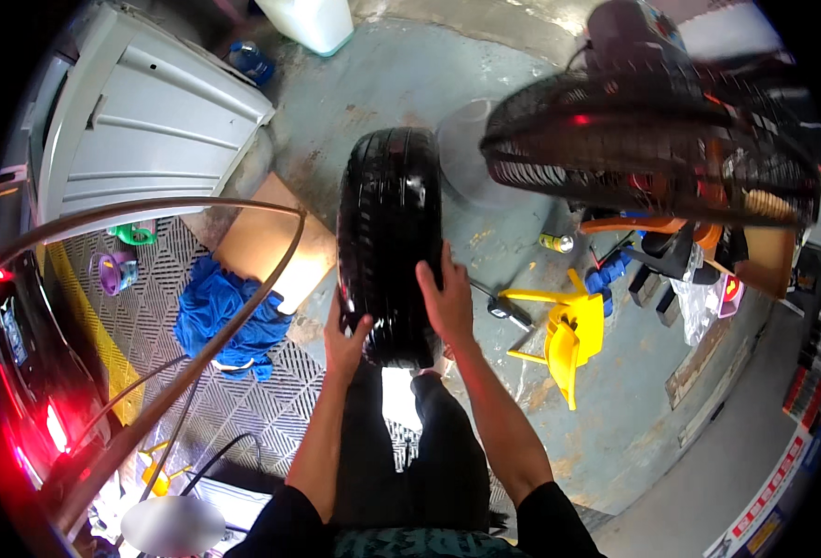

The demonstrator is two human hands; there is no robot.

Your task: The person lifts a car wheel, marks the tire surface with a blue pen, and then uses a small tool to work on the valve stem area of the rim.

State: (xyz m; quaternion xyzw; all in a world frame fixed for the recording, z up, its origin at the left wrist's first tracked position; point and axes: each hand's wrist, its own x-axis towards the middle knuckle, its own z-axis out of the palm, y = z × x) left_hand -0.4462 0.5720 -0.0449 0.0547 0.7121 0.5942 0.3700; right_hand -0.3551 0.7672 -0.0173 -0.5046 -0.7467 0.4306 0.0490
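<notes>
A black tire (390,232) stands on edge in front of my legs, its wet-looking, shiny tread facing up. My left hand (343,342) grips its near left side, thumb on the tread. On the near right side my right hand (447,299) holds it, fingers stretched along the sidewall and thumb over the edge. Both hands steady the tire between them. Whether its underside touches the floor is hidden. A flat cardboard piece (280,237) lies just left of the tire.
A large black fan (652,149) looms at the right. A yellow plastic stool (573,330) lies tipped over. Blue cloth (229,312) is heaped on the grid mat (173,256). A brown hose (187,377) arches across the left, near a dark car (43,372) with red lights.
</notes>
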